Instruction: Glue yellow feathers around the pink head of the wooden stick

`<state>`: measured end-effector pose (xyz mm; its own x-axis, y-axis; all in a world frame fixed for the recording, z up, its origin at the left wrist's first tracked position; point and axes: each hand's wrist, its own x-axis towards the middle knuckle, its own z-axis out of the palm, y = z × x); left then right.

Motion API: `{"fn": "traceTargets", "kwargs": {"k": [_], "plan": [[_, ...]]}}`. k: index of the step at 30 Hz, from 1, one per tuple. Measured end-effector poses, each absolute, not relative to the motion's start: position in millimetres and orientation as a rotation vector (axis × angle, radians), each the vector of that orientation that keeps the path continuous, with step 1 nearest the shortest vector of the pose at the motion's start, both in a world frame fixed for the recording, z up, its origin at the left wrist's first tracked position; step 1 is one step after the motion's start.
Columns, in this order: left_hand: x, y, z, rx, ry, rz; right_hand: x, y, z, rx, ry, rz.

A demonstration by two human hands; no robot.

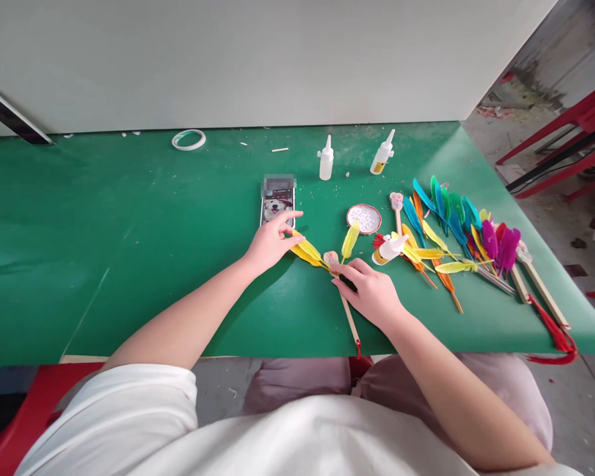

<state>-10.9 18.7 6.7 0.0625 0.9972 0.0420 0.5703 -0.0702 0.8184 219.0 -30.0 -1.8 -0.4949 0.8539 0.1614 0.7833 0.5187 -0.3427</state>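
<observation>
Two contacts: right hand clamped on the slim pale wooden stick near its pinkish head, over the green worktop; left hand at yellow-orange feathers, grip unclear to me. I judge a sideways left tug could skew them.

Head view: feather work on the green table.
Yellow feathers are touched near their tips by the left hand's grip; the wooden stick is pinched near its decorated head by the right hand's grip. Two white bottles are stood farther back; a third bottle is tilted beside mixed coloured feathers, spread at right.
</observation>
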Motion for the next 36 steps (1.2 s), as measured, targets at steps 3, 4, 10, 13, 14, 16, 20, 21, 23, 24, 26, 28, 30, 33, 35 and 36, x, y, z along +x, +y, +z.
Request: {"fn": "traceTargets", "kwargs": {"k": [3, 4, 10, 13, 14, 16, 20, 21, 23, 24, 26, 28, 30, 33, 35, 36], "plan": [[-12.4, 18.3, 7.8, 1.710, 1.582, 0.839, 219.0, -30.4, -2.2, -1.363, -2.459, 0.308], [-12.7, 18.3, 8.0, 1.711, 1.586, 0.833, 219.0, -30.6, -2.3, -1.363, -2.460, 0.303], [-14.8, 18.6, 6.8, 1.726, 1.598, 0.785, 219.5, -31.0, -2.7, -1.361, -2.457, 0.267], [-15.6, 18.1, 7.9, 1.730, 1.593, 0.766, 220.1, -31.0, -3.4, -1.351, -2.460, 0.254], [-15.6, 17.8, 8.6, 1.728, 1.590, 0.761, 220.1, -31.0, -3.7, -1.350, -2.459, 0.251], [-15.3, 17.0, 10.3, 1.719, 1.582, 0.755, 220.0, -31.3, -4.0, -1.350, -2.457, 0.244], [-14.1, 16.1, 12.0, 1.695, 1.572, 0.753, 219.4, -32.0, -3.3, -1.372, -2.480, 0.226], [-14.0, 16.2, 11.8, 1.690, 1.571, 0.755, 219.4, -32.0, -2.8, -1.381, -2.486, 0.229], [-14.0, 16.6, 10.9, 1.681, 1.566, 0.761, 219.6, -31.7, -2.0, -1.393, -2.495, 0.238], [-14.1, 17.0, 10.5, 1.678, 1.562, 0.763, 219.8, -31.5, -1.7, -1.392, -2.499, 0.237], [-14.4, 17.5, 9.8, 1.675, 1.553, 0.765, 220.1, -30.9, -1.5, -1.381, -2.513, 0.222], [-14.6, 17.9, 9.5, 1.674, 1.546, 0.767, 220.2, -30.5, -2.0, -1.364, -2.522, 0.206], [-14.5, 17.9, 9.3, 1.676, 1.539, 0.771, 220.2, -30.5, -2.7, -1.345, -2.525, 0.207], [-14.2, 17.6, 8.8, 1.684, 1.534, 0.775, 220.5, -31.1, -3.6, -1.328, -2.519, 0.223], [-14.1, 17.4, 8.2, 1.689, 1.535, 0.774, 220.8, -31.6, -3.8, -1.324, -2.514, 0.234], [-14.2, 17.3, 7.9, 1.690, 1.537, 0.775, 221.0, -31.7, -3.9, -1.325, -2.511, 0.238]]}}
